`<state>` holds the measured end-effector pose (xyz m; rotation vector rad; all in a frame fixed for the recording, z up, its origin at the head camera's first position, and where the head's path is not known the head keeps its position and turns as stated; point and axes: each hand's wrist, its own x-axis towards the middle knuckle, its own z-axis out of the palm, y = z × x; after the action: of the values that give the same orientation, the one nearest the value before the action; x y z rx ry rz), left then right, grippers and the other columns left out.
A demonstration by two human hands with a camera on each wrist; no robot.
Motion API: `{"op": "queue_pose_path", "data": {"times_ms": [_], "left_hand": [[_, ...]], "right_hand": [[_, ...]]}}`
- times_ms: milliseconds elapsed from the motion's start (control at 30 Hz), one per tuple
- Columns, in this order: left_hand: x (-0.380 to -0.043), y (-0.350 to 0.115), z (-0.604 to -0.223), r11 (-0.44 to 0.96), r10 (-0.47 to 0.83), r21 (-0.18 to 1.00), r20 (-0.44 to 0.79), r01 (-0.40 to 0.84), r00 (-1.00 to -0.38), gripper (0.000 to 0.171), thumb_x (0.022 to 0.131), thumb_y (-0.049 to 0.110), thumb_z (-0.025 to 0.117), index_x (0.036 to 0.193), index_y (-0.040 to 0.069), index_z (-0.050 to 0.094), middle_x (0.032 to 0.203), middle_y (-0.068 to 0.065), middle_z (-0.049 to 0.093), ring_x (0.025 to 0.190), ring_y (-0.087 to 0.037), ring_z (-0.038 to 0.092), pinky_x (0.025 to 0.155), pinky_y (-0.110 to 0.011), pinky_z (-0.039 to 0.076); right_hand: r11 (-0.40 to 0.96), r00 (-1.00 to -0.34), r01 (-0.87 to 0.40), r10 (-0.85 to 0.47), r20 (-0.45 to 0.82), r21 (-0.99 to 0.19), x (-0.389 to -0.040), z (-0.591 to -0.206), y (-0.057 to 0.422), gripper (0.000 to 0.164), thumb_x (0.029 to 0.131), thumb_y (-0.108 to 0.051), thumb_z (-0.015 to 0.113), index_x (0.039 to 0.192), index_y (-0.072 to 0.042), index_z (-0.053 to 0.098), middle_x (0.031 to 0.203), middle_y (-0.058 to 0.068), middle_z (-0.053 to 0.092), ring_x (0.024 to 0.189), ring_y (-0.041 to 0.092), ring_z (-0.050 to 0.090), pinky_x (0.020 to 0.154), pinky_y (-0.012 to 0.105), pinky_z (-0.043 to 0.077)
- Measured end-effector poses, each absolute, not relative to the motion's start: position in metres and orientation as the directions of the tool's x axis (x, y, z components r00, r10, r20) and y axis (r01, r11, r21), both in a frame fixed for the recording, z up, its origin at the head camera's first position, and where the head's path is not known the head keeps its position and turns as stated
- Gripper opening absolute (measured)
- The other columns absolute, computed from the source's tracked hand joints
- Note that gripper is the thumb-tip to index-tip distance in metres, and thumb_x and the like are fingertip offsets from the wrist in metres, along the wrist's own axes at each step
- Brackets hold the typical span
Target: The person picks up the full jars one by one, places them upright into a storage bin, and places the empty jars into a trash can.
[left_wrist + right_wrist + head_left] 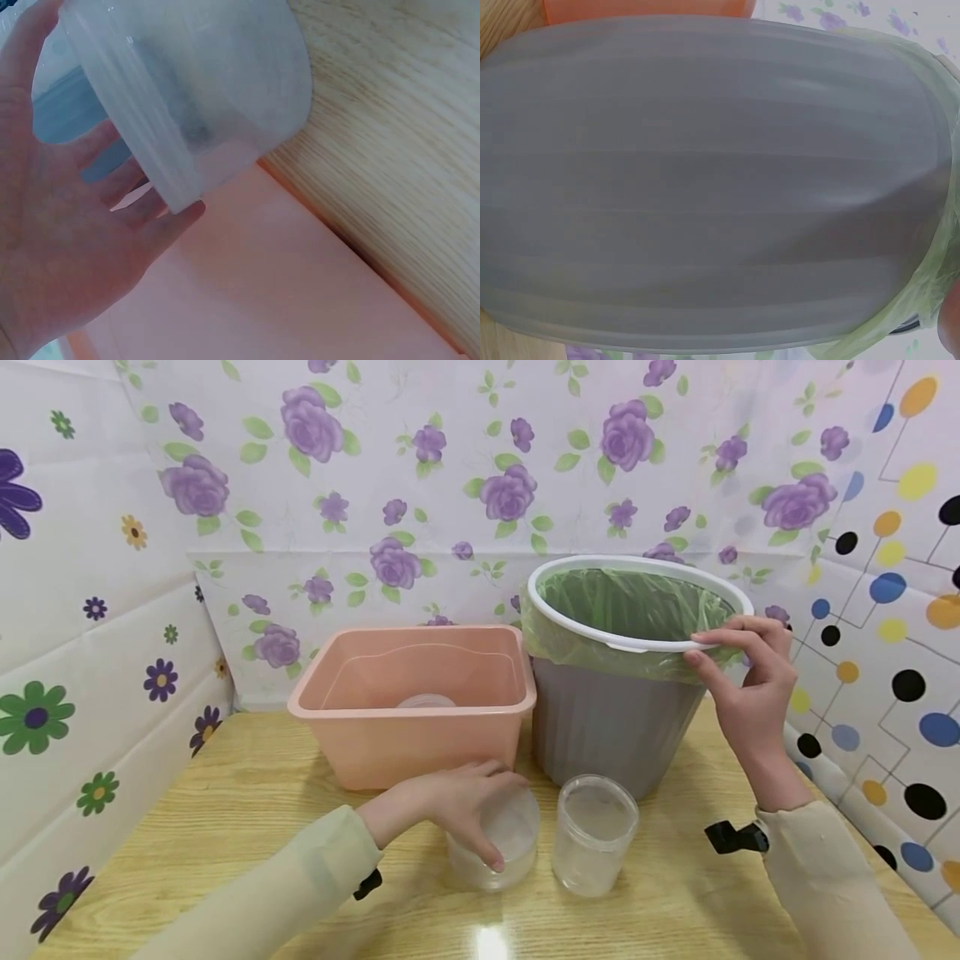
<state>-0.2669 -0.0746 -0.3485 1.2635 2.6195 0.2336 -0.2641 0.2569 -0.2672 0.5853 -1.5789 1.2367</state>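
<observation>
My left hand [463,806] spans the lid of a squat clear plastic jar [483,872] on the table, thumb on the near side and fingers on the far side. Seen from the left wrist, the fingertips lie right at the lid's edge of the jar [232,75]. To its right stands a taller clear jar [594,843], lid on. My right hand [757,681] pinches the white rim ring [573,620] of a grey trash can [607,718] between thumb and fingers. A green trash bag [622,602] lines the can and folds over its outside.
A pink plastic bin [420,745] stands behind the left hand, close beside the trash can. Inside it shows part of a clear round item [426,701]. Flower-patterned sheets [450,510] close off the back and left of the wooden table [247,827]; a dotted sheet borders the right.
</observation>
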Motion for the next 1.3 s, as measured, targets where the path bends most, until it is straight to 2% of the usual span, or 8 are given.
{"op": "queue_pose_path", "data": {"times_ms": [300, 500, 700, 1100, 1300], "left_hand": [[-0.264, -0.071, -0.347, 0.644, 0.763, 0.074, -0.134, 0.762, -0.632, 0.104, 0.063, 0.063, 0.083, 0.149, 0.021, 0.040, 0.144, -0.002, 0.048, 0.133, -0.023, 0.042, 0.113, -0.043, 0.038], [-0.258, -0.069, -0.350, 0.641, 0.759, -0.059, -0.099, 0.765, -0.643, 0.108, 0.060, 0.068, 0.081, 0.148, 0.021, 0.039, 0.142, -0.003, 0.050, 0.130, -0.024, 0.045, 0.109, -0.043, 0.042], [-0.261, -0.070, -0.354, 0.628, 0.775, -0.037, -0.069, 0.778, -0.629, 0.108, 0.060, 0.068, 0.081, 0.148, 0.021, 0.040, 0.139, -0.003, 0.050, 0.126, -0.024, 0.045, 0.104, -0.044, 0.043], [-0.268, -0.070, -0.354, 0.613, 0.790, 0.029, -0.068, 0.790, -0.610, 0.109, 0.057, 0.070, 0.082, 0.147, 0.024, 0.041, 0.128, -0.001, 0.048, 0.119, -0.020, 0.043, 0.094, -0.035, 0.044], [-0.270, -0.072, -0.352, 0.608, 0.793, 0.055, -0.076, 0.792, -0.604, 0.107, 0.056, 0.069, 0.084, 0.145, 0.026, 0.044, 0.127, 0.000, 0.049, 0.119, -0.018, 0.044, 0.095, -0.033, 0.044]], "right_hand": [[0.368, -0.377, -0.826, 0.205, 0.903, -0.428, -0.266, -0.269, 0.257, 0.018, 0.081, 0.002, 0.075, 0.095, 0.013, 0.071, 0.104, -0.017, 0.057, 0.108, 0.009, 0.045, 0.099, 0.024, 0.034], [0.365, -0.379, -0.826, 0.203, 0.903, -0.429, -0.268, -0.269, 0.256, 0.018, 0.081, 0.002, 0.075, 0.095, 0.013, 0.071, 0.104, -0.018, 0.057, 0.108, 0.009, 0.045, 0.095, 0.022, 0.035], [0.362, -0.385, -0.822, 0.213, 0.898, -0.438, -0.268, -0.269, 0.257, 0.019, 0.081, 0.001, 0.075, 0.095, 0.013, 0.070, 0.103, -0.017, 0.057, 0.108, 0.009, 0.046, 0.094, 0.021, 0.036], [0.333, -0.389, -0.832, 0.221, 0.894, -0.444, -0.264, -0.268, 0.254, 0.019, 0.081, 0.002, 0.074, 0.095, 0.014, 0.071, 0.103, -0.016, 0.057, 0.108, 0.010, 0.044, 0.096, 0.022, 0.035], [0.332, -0.377, -0.838, 0.220, 0.900, -0.433, -0.265, -0.267, 0.254, 0.018, 0.081, 0.002, 0.074, 0.094, 0.013, 0.071, 0.102, -0.016, 0.058, 0.107, 0.010, 0.045, 0.095, 0.022, 0.035]]}}
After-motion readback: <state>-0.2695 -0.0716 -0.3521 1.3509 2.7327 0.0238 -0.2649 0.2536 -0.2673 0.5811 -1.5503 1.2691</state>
